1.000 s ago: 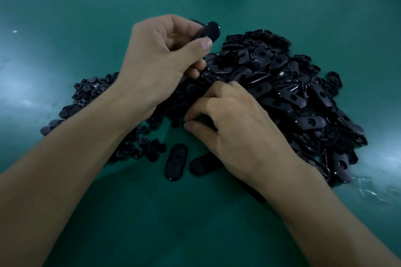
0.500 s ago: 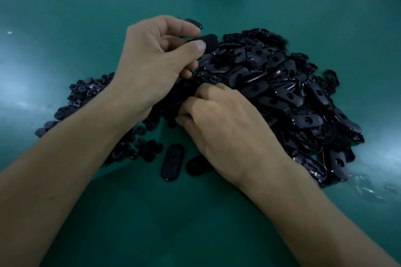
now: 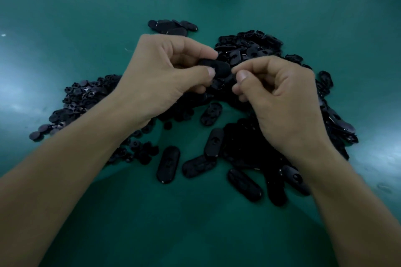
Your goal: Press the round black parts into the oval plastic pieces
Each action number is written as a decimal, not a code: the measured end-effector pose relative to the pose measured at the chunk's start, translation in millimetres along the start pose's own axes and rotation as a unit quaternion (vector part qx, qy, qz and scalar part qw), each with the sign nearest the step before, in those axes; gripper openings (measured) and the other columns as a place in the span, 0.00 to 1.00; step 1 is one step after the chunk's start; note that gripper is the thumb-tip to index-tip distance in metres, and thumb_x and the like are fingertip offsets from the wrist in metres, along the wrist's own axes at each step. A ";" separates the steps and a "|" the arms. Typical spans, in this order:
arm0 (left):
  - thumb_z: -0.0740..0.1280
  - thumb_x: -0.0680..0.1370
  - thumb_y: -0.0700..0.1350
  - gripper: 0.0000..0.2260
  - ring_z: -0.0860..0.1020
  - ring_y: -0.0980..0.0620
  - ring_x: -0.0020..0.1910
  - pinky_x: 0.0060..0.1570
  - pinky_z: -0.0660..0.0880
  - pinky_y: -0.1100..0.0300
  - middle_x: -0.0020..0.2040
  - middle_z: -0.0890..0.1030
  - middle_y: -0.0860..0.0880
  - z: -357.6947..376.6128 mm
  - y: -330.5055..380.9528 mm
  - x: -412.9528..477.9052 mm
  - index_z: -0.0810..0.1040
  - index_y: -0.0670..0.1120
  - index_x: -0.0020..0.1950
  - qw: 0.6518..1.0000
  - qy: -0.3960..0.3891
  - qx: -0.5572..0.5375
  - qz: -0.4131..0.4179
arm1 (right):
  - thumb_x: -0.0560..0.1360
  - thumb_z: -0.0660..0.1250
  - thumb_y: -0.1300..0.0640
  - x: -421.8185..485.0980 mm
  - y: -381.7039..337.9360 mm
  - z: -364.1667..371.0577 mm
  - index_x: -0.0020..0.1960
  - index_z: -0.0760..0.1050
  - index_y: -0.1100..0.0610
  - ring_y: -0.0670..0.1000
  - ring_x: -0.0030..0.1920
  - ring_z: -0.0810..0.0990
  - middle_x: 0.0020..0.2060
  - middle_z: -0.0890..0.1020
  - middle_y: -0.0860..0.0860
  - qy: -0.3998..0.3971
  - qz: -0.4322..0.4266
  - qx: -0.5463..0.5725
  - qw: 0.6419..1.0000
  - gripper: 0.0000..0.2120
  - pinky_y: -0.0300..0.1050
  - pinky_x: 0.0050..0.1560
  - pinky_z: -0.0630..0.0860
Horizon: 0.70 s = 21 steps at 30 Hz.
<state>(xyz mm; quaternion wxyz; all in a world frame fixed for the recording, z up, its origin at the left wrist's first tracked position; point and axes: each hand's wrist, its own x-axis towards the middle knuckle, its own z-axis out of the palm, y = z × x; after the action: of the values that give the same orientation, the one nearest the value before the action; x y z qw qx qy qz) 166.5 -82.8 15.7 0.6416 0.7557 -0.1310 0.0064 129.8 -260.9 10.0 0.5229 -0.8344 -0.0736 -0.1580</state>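
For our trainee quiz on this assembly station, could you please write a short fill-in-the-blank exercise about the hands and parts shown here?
1. Of the left hand and the right hand, the one gripping the raised oval piece is the ___.
2. The big heap beside the right hand holds ___ pieces.
3. Every part on the green table is coloured ___.
Missing words: left; oval; black.

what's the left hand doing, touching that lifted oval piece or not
Touching. The head view shows the left hand pinching the oval piece between thumb and forefinger.
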 end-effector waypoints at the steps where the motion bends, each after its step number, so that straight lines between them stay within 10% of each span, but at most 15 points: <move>1: 0.74 0.74 0.33 0.09 0.84 0.54 0.35 0.38 0.80 0.65 0.36 0.85 0.49 0.1 0.5 -0.5 0.84 0.46 0.48 1.000 -0.006 -0.005 -0.001 | 0.79 0.68 0.60 0.7 0.5 -0.8 0.45 0.79 0.45 0.40 0.38 0.83 0.36 0.84 0.41 -0.009 0.001 0.013 1.000 0.10 0.35 0.40 0.79; 21: 0.74 0.72 0.31 0.10 0.85 0.51 0.38 0.41 0.82 0.60 0.38 0.86 0.45 3.2 4.7 -5.4 0.84 0.44 0.49 0.997 -0.049 -0.055 -0.025 | 0.73 0.74 0.62 1.4 1.3 0.5 0.44 0.70 0.47 0.48 0.41 0.84 0.38 0.84 0.48 0.015 0.017 0.070 0.997 0.14 0.45 0.47 0.81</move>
<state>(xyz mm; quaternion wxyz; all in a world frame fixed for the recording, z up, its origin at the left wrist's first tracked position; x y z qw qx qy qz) 159.8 -85.6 18.7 0.6753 0.7215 -0.1436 -0.0536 131.6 -261.0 9.2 0.5837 -0.7943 -0.0625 -0.1563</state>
